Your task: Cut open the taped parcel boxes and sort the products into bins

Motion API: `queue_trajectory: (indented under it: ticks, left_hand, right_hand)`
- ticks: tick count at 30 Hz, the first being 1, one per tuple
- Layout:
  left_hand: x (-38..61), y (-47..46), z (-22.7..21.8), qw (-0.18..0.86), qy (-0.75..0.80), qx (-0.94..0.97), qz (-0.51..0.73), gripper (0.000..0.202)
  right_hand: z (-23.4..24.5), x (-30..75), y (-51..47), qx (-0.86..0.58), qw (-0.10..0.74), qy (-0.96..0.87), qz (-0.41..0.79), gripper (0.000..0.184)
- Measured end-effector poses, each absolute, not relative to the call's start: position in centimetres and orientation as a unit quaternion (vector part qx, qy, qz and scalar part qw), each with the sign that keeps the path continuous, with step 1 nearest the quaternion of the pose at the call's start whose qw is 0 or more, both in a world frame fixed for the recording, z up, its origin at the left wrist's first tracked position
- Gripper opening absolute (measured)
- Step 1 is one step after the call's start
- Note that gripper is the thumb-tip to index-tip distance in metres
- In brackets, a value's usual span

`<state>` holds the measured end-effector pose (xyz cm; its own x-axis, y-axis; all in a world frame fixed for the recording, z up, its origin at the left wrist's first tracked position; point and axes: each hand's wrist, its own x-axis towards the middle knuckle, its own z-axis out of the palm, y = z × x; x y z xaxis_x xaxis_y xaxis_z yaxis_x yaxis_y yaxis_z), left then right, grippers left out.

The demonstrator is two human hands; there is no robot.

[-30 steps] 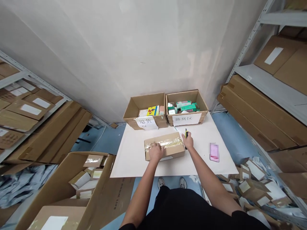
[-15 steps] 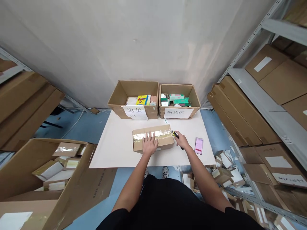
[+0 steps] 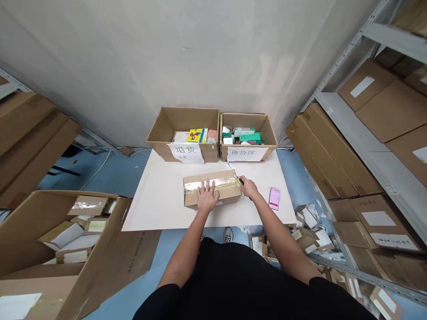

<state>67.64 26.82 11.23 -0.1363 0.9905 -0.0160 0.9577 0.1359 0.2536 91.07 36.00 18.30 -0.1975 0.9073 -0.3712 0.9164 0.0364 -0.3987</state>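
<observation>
A taped cardboard parcel (image 3: 227,189) lies in the middle of the white table (image 3: 160,200). My left hand (image 3: 207,197) rests flat on its top with the fingers spread. At the parcel's right end my right hand (image 3: 248,188) is closed round a yellow-and-black box cutter (image 3: 239,181). The cutter's tip sits at the tape on the parcel's top right edge.
Two open labelled cartons stand at the table's back, the left carton (image 3: 167,122) and the right carton (image 3: 268,126), both holding small packages. A pink phone (image 3: 274,198) lies right of the parcel. A big open box of parcels (image 3: 20,218) is at the left. Shelving with cartons (image 3: 350,146) lines the right.
My right hand has brought the box cutter from beside the parcel to the tape at its right end. My left hand stays on the parcel. The view has shifted.
</observation>
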Motion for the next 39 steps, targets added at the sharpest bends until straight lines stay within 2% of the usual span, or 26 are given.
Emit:
queue_trajectory:
  ticks: [6, 11, 19, 23, 30, 39]
  left_hand:
    - [67.6, 26.8, 11.2, 0.099, 0.749, 0.648, 0.092, 0.067]
    - [67.6, 26.8, 11.1, 0.100, 0.751, 0.647, 0.087, 0.067]
    - [67.6, 26.5, 11.2, 0.089, 0.751, 0.649, 0.083, 0.067]
    - [67.7, 26.3, 11.1, 0.085, 0.749, 0.651, 0.091, 0.066]
    - [67.6, 26.4, 10.9, 0.067, 0.747, 0.655, 0.094, 0.065]
    - [67.6, 26.4, 11.1, 0.091, 0.753, 0.646, 0.083, 0.067]
  right_hand:
    - [17.8, 92.0, 36.1, 0.616, -0.030, 0.694, -0.372, 0.041]
    - [18.1, 91.8, 34.9, 0.626, -0.018, 0.699, -0.346, 0.041]
    - [20.2, 90.2, 33.4, 0.632, 0.086, 0.723, -0.266, 0.043]
    - [21.1, 90.8, 32.9, 0.619, 0.114, 0.719, -0.293, 0.043]
    - [21.2, 90.8, 34.8, 0.629, 0.054, 0.731, -0.261, 0.043]
    - [20.7, 89.1, 35.9, 0.620, 0.112, 0.733, -0.257, 0.049]
